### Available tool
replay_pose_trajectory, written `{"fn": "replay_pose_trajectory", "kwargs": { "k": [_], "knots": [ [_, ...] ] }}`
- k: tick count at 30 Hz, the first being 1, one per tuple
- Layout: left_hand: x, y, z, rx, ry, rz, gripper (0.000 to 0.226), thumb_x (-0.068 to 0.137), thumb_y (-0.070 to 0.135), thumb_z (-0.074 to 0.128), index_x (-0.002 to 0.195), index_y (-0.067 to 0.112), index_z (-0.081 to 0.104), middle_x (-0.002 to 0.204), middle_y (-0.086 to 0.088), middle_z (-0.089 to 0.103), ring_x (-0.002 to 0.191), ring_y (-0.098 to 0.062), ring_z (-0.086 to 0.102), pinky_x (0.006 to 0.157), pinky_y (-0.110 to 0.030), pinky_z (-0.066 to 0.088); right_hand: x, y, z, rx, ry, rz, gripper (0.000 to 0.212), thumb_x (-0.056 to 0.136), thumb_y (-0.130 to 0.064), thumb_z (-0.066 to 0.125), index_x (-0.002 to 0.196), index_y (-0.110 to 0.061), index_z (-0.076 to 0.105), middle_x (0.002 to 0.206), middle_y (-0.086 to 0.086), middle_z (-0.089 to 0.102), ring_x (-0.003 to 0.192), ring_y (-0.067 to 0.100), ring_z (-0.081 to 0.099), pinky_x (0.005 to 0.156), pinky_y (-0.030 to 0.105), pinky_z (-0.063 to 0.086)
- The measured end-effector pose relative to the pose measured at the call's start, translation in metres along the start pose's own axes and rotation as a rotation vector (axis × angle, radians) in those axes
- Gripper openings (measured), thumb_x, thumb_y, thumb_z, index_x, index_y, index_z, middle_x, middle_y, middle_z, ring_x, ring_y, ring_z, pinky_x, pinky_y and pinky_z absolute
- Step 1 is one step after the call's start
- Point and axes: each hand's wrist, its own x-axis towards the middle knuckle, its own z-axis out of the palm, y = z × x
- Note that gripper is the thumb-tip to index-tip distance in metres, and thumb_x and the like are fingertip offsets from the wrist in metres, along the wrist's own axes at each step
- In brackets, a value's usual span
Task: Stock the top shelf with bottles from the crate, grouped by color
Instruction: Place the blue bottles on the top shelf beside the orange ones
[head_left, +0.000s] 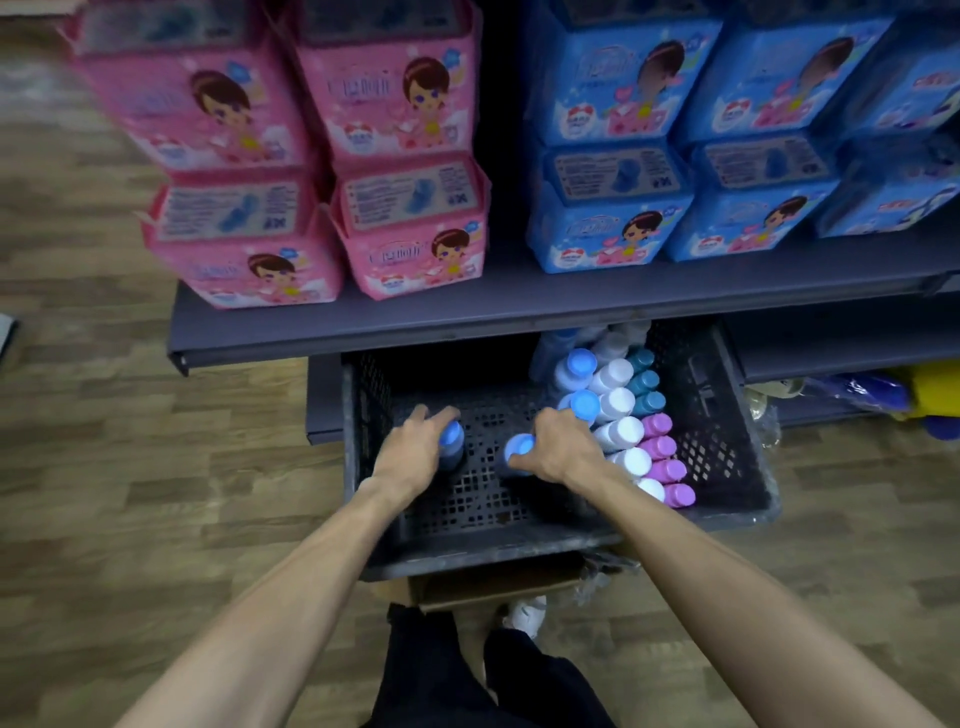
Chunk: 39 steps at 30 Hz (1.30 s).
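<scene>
A dark plastic crate (737, 499) stands on the floor under a grey shelf (467, 312). Both my hands are inside it. My left hand (415, 447) grips a dark bottle with a blue cap (452, 436). My right hand (561, 441) grips another blue-capped bottle (519, 449). Along the crate's right side stand rows of bottles: blue caps (581, 362), white caps (621, 431), teal caps (647, 383) and pink caps (665, 467). The top shelf is out of view.
Pink packs (410, 228) fill the left of the grey shelf, blue packs (608, 228) the right. A cardboard box (493, 582) lies under the crate's near edge. Blue and yellow goods (909, 395) sit on a low shelf at right. Wooden floor spreads to the left.
</scene>
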Motion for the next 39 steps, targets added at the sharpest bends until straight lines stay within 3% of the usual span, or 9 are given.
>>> {"fn": "replay_pose_trajectory", "kwargs": {
  "k": [6, 11, 13, 15, 22, 27, 32, 36, 39],
  "knots": [
    [0.002, -0.001, 0.005, -0.063, 0.035, 0.011, 0.051, 0.086, 0.004, 0.057, 0.13, 0.027, 0.045, 0.113, -0.01, 0.046, 0.087, -0.04, 0.061, 0.074, -0.045, 0.052, 0.005, -0.012, 0.01, 0.015, 0.058, 0.002, 0.051, 0.081, -0.045, 0.066, 0.112, -0.004, 0.06, 0.113, 0.018, 0.066, 0.108, 0.035, 0.061, 0.083, 0.036, 0.048],
    [0.005, -0.01, 0.018, -0.133, 0.08, -0.039, 0.047, 0.079, 0.013, 0.072, 0.123, 0.011, 0.053, 0.115, -0.011, 0.055, 0.103, -0.036, 0.059, 0.08, -0.041, 0.05, 0.009, -0.007, 0.026, 0.1, 0.094, -0.078, 0.051, 0.08, -0.038, 0.068, 0.118, -0.008, 0.053, 0.12, 0.015, 0.058, 0.11, 0.036, 0.058, 0.088, 0.038, 0.047],
    [0.005, -0.013, 0.022, -0.171, 0.075, -0.067, 0.043, 0.08, 0.02, 0.075, 0.117, 0.011, 0.055, 0.114, -0.012, 0.058, 0.104, -0.035, 0.059, 0.079, -0.04, 0.049, 0.01, -0.002, 0.034, 0.122, 0.084, -0.094, 0.054, 0.079, -0.035, 0.072, 0.121, -0.011, 0.049, 0.122, 0.012, 0.053, 0.109, 0.035, 0.057, 0.086, 0.038, 0.046],
    [0.005, -0.016, 0.027, -0.215, 0.037, -0.115, 0.053, 0.079, 0.024, 0.078, 0.125, 0.013, 0.054, 0.121, -0.012, 0.06, 0.11, -0.033, 0.058, 0.084, -0.038, 0.049, 0.011, 0.001, 0.041, 0.164, 0.09, -0.076, 0.055, 0.077, -0.033, 0.076, 0.121, -0.017, 0.047, 0.121, 0.008, 0.054, 0.107, 0.032, 0.058, 0.083, 0.037, 0.047],
    [0.01, -0.021, 0.047, -0.385, -0.027, -0.263, 0.089, 0.075, 0.036, 0.082, 0.149, 0.029, 0.033, 0.133, -0.01, 0.057, 0.121, -0.03, 0.056, 0.098, -0.041, 0.048, 0.019, 0.011, 0.059, 0.327, 0.113, -0.029, 0.068, 0.069, -0.026, 0.086, 0.126, -0.023, 0.048, 0.12, 0.002, 0.064, 0.112, 0.026, 0.06, 0.087, 0.034, 0.046],
    [0.01, -0.018, 0.054, -0.319, 0.046, -0.189, 0.086, 0.081, 0.042, 0.075, 0.152, 0.031, 0.026, 0.136, -0.009, 0.053, 0.118, -0.03, 0.056, 0.09, -0.041, 0.051, 0.025, 0.016, 0.064, 0.334, 0.139, -0.041, 0.069, 0.068, -0.027, 0.087, 0.127, -0.025, 0.052, 0.121, 0.0, 0.066, 0.113, 0.025, 0.06, 0.084, 0.032, 0.045],
    [0.006, -0.013, 0.062, -0.238, 0.078, -0.108, 0.085, 0.091, 0.045, 0.061, 0.155, 0.034, 0.006, 0.142, -0.011, 0.042, 0.11, -0.033, 0.058, 0.081, -0.044, 0.054, 0.029, 0.018, 0.066, 0.271, 0.156, -0.064, 0.067, 0.067, -0.033, 0.087, 0.125, -0.026, 0.054, 0.118, -0.002, 0.066, 0.108, 0.023, 0.062, 0.081, 0.031, 0.046],
    [0.007, -0.01, 0.068, -0.309, 0.103, -0.05, 0.077, 0.089, 0.035, 0.067, 0.152, 0.019, 0.025, 0.151, -0.006, 0.038, 0.129, -0.029, 0.047, 0.099, -0.043, 0.047, 0.03, 0.017, 0.071, 0.35, 0.185, -0.1, 0.068, 0.073, -0.033, 0.084, 0.133, -0.022, 0.054, 0.126, -0.001, 0.065, 0.116, 0.02, 0.06, 0.091, 0.029, 0.046],
    [0.007, -0.008, 0.065, -0.308, 0.126, -0.003, 0.072, 0.088, 0.028, 0.07, 0.148, 0.013, 0.033, 0.147, -0.006, 0.042, 0.13, -0.028, 0.045, 0.102, -0.041, 0.043, 0.029, 0.017, 0.07, 0.319, 0.197, -0.176, 0.068, 0.082, -0.037, 0.076, 0.14, -0.017, 0.048, 0.133, 0.004, 0.058, 0.121, 0.023, 0.054, 0.098, 0.031, 0.042]
  ]
}}
